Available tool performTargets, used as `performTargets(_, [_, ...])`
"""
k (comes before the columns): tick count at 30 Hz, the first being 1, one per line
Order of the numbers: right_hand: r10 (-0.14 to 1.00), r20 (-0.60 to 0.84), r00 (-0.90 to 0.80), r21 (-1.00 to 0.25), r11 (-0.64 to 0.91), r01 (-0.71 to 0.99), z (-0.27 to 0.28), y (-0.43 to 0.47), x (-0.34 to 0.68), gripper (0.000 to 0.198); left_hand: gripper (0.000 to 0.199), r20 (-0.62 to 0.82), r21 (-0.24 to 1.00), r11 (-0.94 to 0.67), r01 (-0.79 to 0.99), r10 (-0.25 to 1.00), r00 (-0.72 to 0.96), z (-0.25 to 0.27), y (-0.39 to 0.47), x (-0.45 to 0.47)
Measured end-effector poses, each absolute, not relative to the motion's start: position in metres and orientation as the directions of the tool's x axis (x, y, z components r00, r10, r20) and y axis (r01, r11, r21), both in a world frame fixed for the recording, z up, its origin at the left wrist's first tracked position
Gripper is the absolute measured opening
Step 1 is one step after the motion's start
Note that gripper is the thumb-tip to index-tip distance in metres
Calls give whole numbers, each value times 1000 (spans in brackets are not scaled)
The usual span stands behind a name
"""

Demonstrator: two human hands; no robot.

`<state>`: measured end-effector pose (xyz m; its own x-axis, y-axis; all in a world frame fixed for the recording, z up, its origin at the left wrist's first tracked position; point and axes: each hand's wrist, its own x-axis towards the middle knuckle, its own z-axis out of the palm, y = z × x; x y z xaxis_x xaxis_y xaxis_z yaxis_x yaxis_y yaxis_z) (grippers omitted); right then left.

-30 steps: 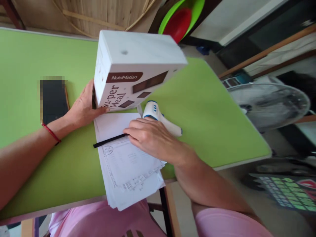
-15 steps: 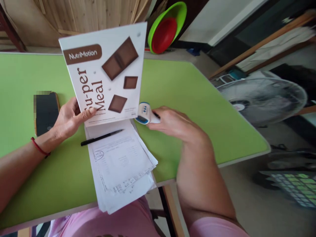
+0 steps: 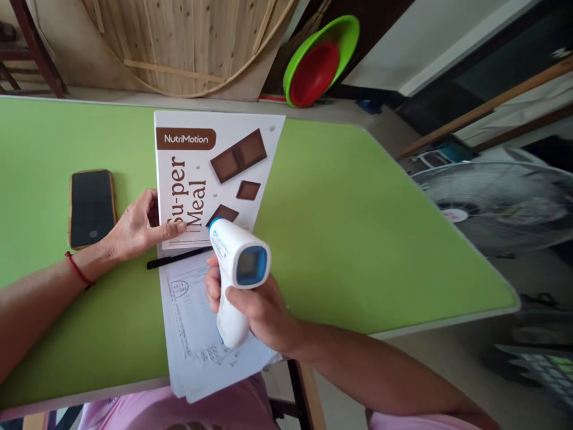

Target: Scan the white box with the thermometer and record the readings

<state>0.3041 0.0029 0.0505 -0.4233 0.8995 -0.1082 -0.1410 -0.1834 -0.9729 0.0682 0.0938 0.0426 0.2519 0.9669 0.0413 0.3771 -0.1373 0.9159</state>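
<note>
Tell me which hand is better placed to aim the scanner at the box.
Probably the right hand: it grips the scanner, whose nose points toward the box. The left hand holds the box's near edge.

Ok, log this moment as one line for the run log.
left hand: holds box flat on table | right hand: grips thermometer gun, aimed at box | pen, papers, phone alongside

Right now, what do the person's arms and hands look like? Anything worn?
Both forearms are bare, no gloves, no rings or watch that I can make out. The left hand has a thin red cord bracelet at the wrist. The right hand and its wrist carry nothing. Pink short sleeves and a pink top show at the bottom edge.
</note>
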Motion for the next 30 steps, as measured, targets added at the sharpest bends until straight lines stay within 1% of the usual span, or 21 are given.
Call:
performTargets(3, [925, -99, -368, -977, -161, -140, 42, 9, 305, 24, 73, 21, 933, -128, 337, 952, 305, 48, 95, 69])
performTargets(7, [941, -65, -333, -977, -128, -168, 40, 15, 303, 23, 71, 6, 931, -118, 345, 951, 308, 52, 96, 68])
performTargets(9, [940, -78, -333, -975, -141, -170, 39, 15, 301, 24, 71, 9, 930, -125, 345, 948, 317, 51, 97, 67])
performTargets(12, [924, -128, -361, -960, -207, -189, 39, 15, 299, 29, 69, 52, 933, -165, 320, 941, 336, 48, 98, 64])
performTargets(14, [910, -142, -390, -955, -230, -190, 41, 15, 299, 27, 67, 68, 932, -185, 312, 934, 351, 46, 100, 64])
performTargets(16, [897, -133, -422, -960, -223, -169, 44, 16, 300, 23, 66, 72, 929, -196, 313, 927, 368, 46, 101, 64])
performTargets(19, [882, -142, -450, -968, -220, -125, 49, 17, 301, 27, 65, 76, 924, -214, 316, 915, 396, 48, 103, 65])
performTargets(22, [886, -181, -427, -962, -249, -108, 50, 17, 301, 30, 65, 86, 919, -233, 318, 906, 414, 51, 104, 66])
performTargets(25, [893, -199, -404, -955, -270, -126, 48, 18, 299, 30, 63, 97, 921, -243, 305, 900, 424, 53, 104, 66])
performTargets(30, [891, -174, -420, -963, -243, -118, 47, 18, 299, 30, 66, 83, 932, -222, 287, 900, 427, 52, 102, 65])
